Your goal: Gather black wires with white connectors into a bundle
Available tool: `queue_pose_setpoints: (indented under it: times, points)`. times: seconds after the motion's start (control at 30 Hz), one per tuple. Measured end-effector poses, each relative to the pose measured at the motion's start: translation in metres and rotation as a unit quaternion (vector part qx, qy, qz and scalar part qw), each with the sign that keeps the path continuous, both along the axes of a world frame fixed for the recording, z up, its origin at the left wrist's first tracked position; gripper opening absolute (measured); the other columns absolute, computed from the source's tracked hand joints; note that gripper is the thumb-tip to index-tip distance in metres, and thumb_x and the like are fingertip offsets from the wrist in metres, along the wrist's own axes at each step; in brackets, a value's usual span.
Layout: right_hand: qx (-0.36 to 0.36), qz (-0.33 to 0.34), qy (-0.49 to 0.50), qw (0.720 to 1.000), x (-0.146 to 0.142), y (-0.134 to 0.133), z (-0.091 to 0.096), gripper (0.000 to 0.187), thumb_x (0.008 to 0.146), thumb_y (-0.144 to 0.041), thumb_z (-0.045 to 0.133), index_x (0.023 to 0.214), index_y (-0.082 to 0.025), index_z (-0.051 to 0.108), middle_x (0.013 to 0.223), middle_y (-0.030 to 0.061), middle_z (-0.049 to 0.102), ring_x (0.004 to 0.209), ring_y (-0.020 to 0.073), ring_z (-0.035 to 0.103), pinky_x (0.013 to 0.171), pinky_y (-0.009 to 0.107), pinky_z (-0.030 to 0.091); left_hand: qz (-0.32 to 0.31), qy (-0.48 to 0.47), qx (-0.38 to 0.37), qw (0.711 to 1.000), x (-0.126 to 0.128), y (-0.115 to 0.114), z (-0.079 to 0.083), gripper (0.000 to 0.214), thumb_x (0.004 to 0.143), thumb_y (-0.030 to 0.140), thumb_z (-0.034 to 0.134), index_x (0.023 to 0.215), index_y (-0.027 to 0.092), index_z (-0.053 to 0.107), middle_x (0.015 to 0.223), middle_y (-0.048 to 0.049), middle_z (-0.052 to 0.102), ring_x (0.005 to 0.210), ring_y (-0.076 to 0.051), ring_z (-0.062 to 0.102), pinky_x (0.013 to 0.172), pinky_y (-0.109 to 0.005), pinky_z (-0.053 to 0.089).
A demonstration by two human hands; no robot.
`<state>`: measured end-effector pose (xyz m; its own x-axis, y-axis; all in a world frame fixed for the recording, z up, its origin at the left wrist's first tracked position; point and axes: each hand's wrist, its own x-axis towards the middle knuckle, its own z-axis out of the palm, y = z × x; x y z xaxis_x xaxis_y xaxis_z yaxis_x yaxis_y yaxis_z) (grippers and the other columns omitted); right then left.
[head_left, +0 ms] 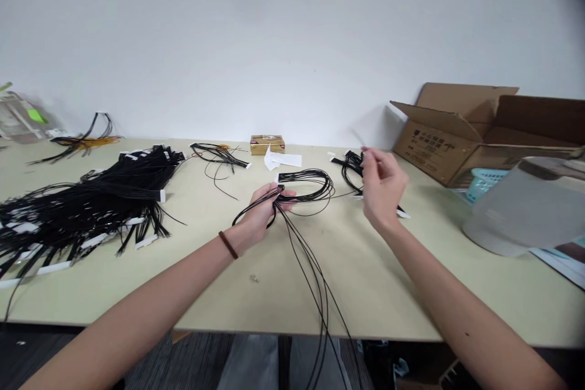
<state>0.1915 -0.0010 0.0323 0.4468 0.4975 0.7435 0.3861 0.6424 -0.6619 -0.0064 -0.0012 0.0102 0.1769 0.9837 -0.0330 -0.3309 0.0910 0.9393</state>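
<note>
My left hand [261, 213] is closed around a looped bundle of black wires [315, 186] with a white connector at its upper end. Several loose strands from this wire harness hang over the table's front edge. My right hand [384, 186] is raised to the right of the loop, thumb and fingers pinched together. A faint, blurred pale streak rises near its fingertips; what the pinch holds I cannot make out. Behind that hand, partly hidden by it, lies another black wire harness [351, 164] with white connectors.
A large pile of black wire harnesses [132, 183] covers the table's left side. Toward the wall are a small wire bundle [222, 153], a gold box [267, 144] and white paper [286, 159]. An open cardboard box [439, 149], a teal basket [484, 181] and a grey container [521, 213] stand at right.
</note>
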Motion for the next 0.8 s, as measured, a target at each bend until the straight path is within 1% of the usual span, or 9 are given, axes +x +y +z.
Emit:
queue_pose_setpoints:
  times: [0.03, 0.07, 0.1, 0.17, 0.23, 0.37, 0.5, 0.63, 0.8]
  points:
    - [0.025, -0.039, -0.088, 0.995, -0.005, -0.004, -0.002, 0.015, 0.08, -0.032, 0.055, 0.08, -0.02, 0.063, 0.071, 0.0002, 0.056, 0.058, 0.0092, 0.046, 0.051, 0.023, 0.037, -0.003, 0.002, 0.009, 1.0, 0.0, 0.0, -0.001, 0.01, 0.076, 0.023, 0.057, 0.074, 0.016, 0.05, 0.085, -0.007, 0.067, 0.071, -0.015, 0.063, 0.068, -0.028, 0.048]
    - [0.049, -0.052, -0.17, 0.983, -0.012, -0.008, -0.005, 0.013, 0.08, -0.029, 0.055, 0.076, -0.019, 0.063, 0.067, 0.0003, 0.056, 0.058, 0.0098, 0.046, 0.052, 0.024, 0.037, -0.008, 0.004, 0.021, 1.0, 0.0, 0.001, -0.002, 0.012, 0.076, 0.026, 0.057, 0.075, 0.016, 0.051, 0.085, -0.0076, 0.067, 0.072, -0.015, 0.063, 0.069, -0.029, 0.048]
    - [0.068, -0.043, -0.242, 0.967, -0.018, -0.011, -0.008, 0.012, 0.08, -0.025, 0.055, 0.073, -0.019, 0.063, 0.062, -0.0001, 0.056, 0.055, 0.0096, 0.046, 0.052, 0.024, 0.036, -0.016, 0.007, 0.036, 0.999, 0.0, 0.001, -0.004, 0.015, 0.076, 0.029, 0.057, 0.076, 0.015, 0.052, 0.086, -0.0082, 0.067, 0.072, -0.015, 0.063, 0.07, -0.03, 0.049]
    - [0.091, -0.013, -0.33, 0.939, -0.03, -0.016, -0.016, 0.013, 0.081, -0.021, 0.053, 0.072, -0.019, 0.061, 0.059, -0.0003, 0.056, 0.054, 0.0095, 0.047, 0.052, 0.024, 0.037, -0.035, 0.007, 0.069, 0.997, 0.0, 0.002, -0.006, 0.021, 0.077, 0.035, 0.056, 0.077, 0.015, 0.054, 0.087, -0.0091, 0.066, 0.074, -0.016, 0.062, 0.073, -0.031, 0.049]
    - [0.09, -0.005, -0.377, 0.922, -0.037, -0.017, -0.023, 0.014, 0.083, -0.021, 0.051, 0.072, -0.019, 0.06, 0.058, -0.0005, 0.055, 0.055, 0.0099, 0.048, 0.053, 0.023, 0.037, -0.054, -0.001, 0.095, 0.994, 0.0, 0.002, -0.007, 0.025, 0.076, 0.039, 0.056, 0.077, 0.014, 0.056, 0.088, -0.0095, 0.066, 0.075, -0.016, 0.062, 0.075, -0.031, 0.049]
    - [0.083, -0.021, -0.407, 0.909, -0.039, -0.014, -0.031, 0.015, 0.083, -0.023, 0.051, 0.071, -0.019, 0.06, 0.058, -0.0006, 0.056, 0.057, 0.0103, 0.049, 0.055, 0.023, 0.037, -0.075, -0.007, 0.116, 0.99, 0.0, 0.0, -0.007, 0.028, 0.076, 0.043, 0.056, 0.078, 0.014, 0.057, 0.09, -0.0097, 0.066, 0.079, -0.017, 0.061, 0.077, -0.031, 0.048]
    - [0.093, -0.033, -0.411, 0.907, -0.037, -0.015, -0.03, 0.013, 0.082, -0.022, 0.052, 0.071, -0.019, 0.059, 0.058, -0.0008, 0.056, 0.056, 0.01, 0.048, 0.055, 0.023, 0.037, -0.088, -0.011, 0.125, 0.988, 0.0, 0.0, -0.008, 0.028, 0.077, 0.042, 0.055, 0.079, 0.014, 0.056, 0.092, -0.01, 0.066, 0.08, -0.017, 0.061, 0.077, -0.031, 0.048]
    - [0.094, -0.036, -0.412, 0.906, -0.037, -0.016, -0.029, 0.013, 0.082, -0.021, 0.052, 0.071, -0.019, 0.059, 0.058, -0.0006, 0.057, 0.056, 0.0102, 0.048, 0.055, 0.024, 0.037, -0.085, -0.005, 0.131, 0.988, -0.001, 0.001, -0.009, 0.029, 0.078, 0.043, 0.053, 0.081, 0.015, 0.057, 0.092, -0.0103, 0.065, 0.079, -0.016, 0.061, 0.076, -0.031, 0.048]
    - [0.093, -0.034, -0.412, 0.906, -0.036, -0.015, -0.031, 0.014, 0.082, -0.022, 0.051, 0.071, -0.019, 0.059, 0.058, -0.0007, 0.055, 0.057, 0.0104, 0.048, 0.055, 0.024, 0.037, -0.083, -0.005, 0.126, 0.989, 0.0, 0.001, -0.008, 0.029, 0.077, 0.043, 0.054, 0.079, 0.015, 0.058, 0.09, -0.0098, 0.066, 0.079, -0.016, 0.061, 0.075, -0.03, 0.048]
